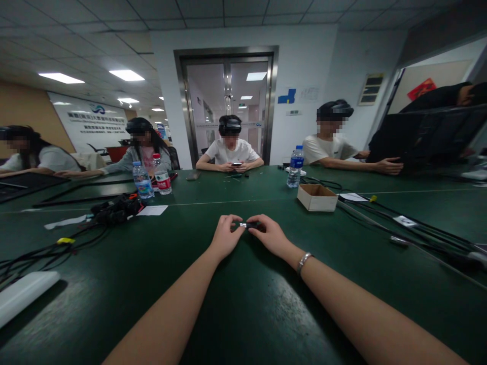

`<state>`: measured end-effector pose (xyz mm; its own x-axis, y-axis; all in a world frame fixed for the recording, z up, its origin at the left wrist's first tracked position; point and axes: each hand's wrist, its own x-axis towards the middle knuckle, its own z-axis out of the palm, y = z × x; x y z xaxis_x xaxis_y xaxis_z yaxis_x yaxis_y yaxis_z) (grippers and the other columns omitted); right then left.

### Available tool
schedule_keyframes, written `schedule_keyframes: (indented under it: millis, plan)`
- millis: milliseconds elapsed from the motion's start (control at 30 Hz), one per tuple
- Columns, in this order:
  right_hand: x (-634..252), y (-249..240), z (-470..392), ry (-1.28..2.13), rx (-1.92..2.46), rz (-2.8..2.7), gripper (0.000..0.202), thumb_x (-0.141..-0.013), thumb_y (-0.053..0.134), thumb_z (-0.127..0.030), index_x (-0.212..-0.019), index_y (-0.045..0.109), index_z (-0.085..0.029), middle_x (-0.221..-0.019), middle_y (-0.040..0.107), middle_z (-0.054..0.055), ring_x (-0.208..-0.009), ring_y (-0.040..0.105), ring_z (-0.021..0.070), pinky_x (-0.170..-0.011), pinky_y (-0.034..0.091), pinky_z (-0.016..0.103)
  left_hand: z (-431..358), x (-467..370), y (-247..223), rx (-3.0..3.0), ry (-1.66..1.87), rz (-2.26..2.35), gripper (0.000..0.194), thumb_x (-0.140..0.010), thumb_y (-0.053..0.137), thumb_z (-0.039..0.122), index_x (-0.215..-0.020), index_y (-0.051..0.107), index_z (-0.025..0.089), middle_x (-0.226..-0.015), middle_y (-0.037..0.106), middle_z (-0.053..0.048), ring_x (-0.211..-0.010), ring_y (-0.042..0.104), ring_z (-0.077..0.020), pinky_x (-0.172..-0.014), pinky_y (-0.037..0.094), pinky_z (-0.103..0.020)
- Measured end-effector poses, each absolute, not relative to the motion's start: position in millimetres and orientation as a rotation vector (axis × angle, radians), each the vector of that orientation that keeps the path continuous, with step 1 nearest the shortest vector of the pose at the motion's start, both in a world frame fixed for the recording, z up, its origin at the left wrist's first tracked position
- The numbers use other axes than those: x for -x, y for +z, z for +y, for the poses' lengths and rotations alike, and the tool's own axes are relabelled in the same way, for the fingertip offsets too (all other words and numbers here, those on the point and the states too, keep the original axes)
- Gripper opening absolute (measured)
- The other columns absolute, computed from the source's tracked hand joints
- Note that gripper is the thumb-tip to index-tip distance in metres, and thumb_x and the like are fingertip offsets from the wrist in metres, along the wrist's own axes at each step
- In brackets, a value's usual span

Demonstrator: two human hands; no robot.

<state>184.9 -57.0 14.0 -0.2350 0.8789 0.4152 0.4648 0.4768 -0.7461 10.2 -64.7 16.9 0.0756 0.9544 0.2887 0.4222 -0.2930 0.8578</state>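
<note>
A small black-and-silver stick (247, 225) bridges the gap between my two hands, just above or on the green table (243, 284); it is too small to tell its exact kind. My left hand (225, 235) pinches its silver end with thumb and fingers. Its dark end is between the thumb and fingers of my right hand (271, 234), which partly cover it. A silver band (304, 262) circles my right wrist. Both forearms reach forward over the tabletop.
To the right stands an open cardboard box (317, 197) near a water bottle (295, 166) and long black cables (414, 223). Two bottles (143, 180), a dark cable bundle (116, 209) and a white case (28, 294) lie leftward. Several people in headsets sit around the table.
</note>
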Motion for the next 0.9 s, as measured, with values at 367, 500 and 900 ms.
schedule_keyframes:
  millis: [367,500,900]
  plan:
    - [-181.8,18.6,-60.7,0.596,1.139,-1.873,0.021,-0.074,0.062,-0.015,-0.095,0.064,-0.017,-0.093,0.061,0.003,-0.084,0.057,0.0142,-0.079,0.047,0.03,-62.1,-10.0,15.2,-1.827,1.147,1.403,0.019,-0.081,0.055,0.034,-0.085,0.064,0.018,-0.103,0.049,-0.007,-0.095,0.055,-0.0177,-0.09,0.045,-0.032]
    - [-182.5,19.0,-60.7,0.609,1.148,-1.865,0.021,-0.075,0.062,-0.016,-0.096,0.065,-0.018,-0.095,0.06,0.003,-0.083,0.057,0.0136,-0.078,0.047,0.03,-64.8,-9.5,17.7,-1.776,1.156,1.361,0.018,-0.077,0.058,0.027,-0.093,0.062,0.02,-0.111,0.047,-0.007,-0.103,0.053,-0.019,-0.089,0.046,-0.031]
    - [-183.4,18.5,-61.7,0.614,1.159,-1.844,0.02,-0.075,0.062,-0.016,-0.095,0.065,-0.019,-0.095,0.061,0.003,-0.083,0.058,0.0137,-0.08,0.048,0.031,-59.9,-9.6,14.9,-1.793,1.131,1.409,0.022,-0.08,0.055,0.038,-0.084,0.066,0.019,-0.102,0.052,-0.007,-0.092,0.057,-0.0182,-0.089,0.046,-0.034]
